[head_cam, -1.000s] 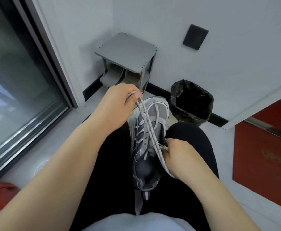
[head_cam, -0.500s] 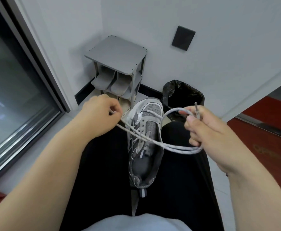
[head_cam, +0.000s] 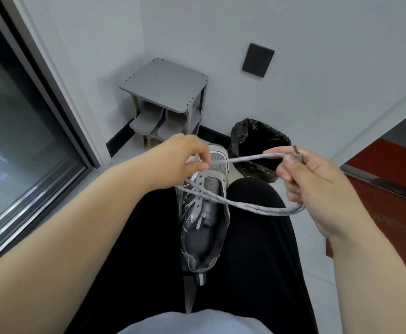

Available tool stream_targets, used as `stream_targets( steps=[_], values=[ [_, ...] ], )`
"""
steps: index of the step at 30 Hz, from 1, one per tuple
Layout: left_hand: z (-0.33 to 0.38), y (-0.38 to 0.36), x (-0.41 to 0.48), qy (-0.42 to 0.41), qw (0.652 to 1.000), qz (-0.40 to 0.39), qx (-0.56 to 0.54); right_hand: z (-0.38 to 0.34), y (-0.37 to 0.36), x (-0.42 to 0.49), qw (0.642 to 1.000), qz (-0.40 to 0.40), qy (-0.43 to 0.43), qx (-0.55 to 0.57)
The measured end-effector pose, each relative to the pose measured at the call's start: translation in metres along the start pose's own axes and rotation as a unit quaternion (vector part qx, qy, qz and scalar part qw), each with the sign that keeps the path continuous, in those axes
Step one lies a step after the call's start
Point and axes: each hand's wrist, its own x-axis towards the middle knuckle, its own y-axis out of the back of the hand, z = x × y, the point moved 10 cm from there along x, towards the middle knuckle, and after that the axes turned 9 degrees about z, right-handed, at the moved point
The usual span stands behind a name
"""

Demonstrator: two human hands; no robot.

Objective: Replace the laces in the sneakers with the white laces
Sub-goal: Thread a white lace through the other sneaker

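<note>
Lying between the person's black-clad thighs (head_cam: 257, 249), the sneaker (head_cam: 204, 213) points toe-away. Over its toe the left hand (head_cam: 185, 162) pinches the speckled lace (head_cam: 245, 206) — seemingly thumb against forefinger — while the right hand (head_cam: 317, 184) grips its loop in curled fingers, off to the right.

Blurred, unreadable lettering on sneaker tongue (head_cam: 207, 211)
</note>
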Motion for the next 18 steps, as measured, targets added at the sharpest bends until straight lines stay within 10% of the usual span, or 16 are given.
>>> stream_targets(
  steps=[12,18],
  values=[
    [-0.029,0.006,0.003,0.178,0.885,0.123,-0.412,-0.044,-0.024,-0.006,0.895,0.082,0.331,-0.288],
    [-0.026,0.010,0.005,0.126,0.892,0.142,-0.410,0.025,-0.097,-0.009,0.897,-0.088,0.161,-0.401]
  ],
)
